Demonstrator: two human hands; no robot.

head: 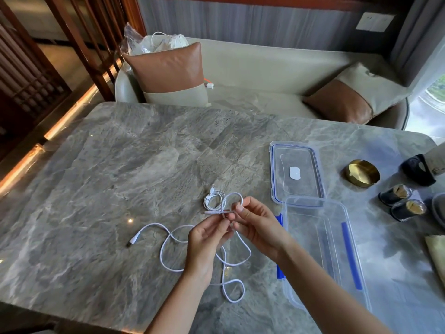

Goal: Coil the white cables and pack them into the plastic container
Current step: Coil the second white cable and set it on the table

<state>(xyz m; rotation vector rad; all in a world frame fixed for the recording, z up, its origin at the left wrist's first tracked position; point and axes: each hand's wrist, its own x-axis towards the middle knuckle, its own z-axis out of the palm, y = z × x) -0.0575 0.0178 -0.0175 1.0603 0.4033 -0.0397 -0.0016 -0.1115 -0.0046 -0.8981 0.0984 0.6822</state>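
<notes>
White cable (154,223): mostly loose, sprawled in slack loops on the marble table (120,165). Left hand (207,239) and right hand (257,225) are close together, both pinching its near end, with a first small loop formed. A second, thinner cable (212,201) lies already bundled just beyond. Plastic container (313,237) open and holding nothing, lid (296,162) behind it. Judgement: early stage, with coiling and all the packing left to do.

This looks like a furnished lounge or dining room in a home or hotel. A grey marble bench (120,165) stands before a cream upholstered sofa (252,66) with tan-and-cream cushions (168,68). A dark wooden lattice screen (36,75) stands beyond the left edge, and a curtain (419,32) hangs at the far right corner.
</notes>
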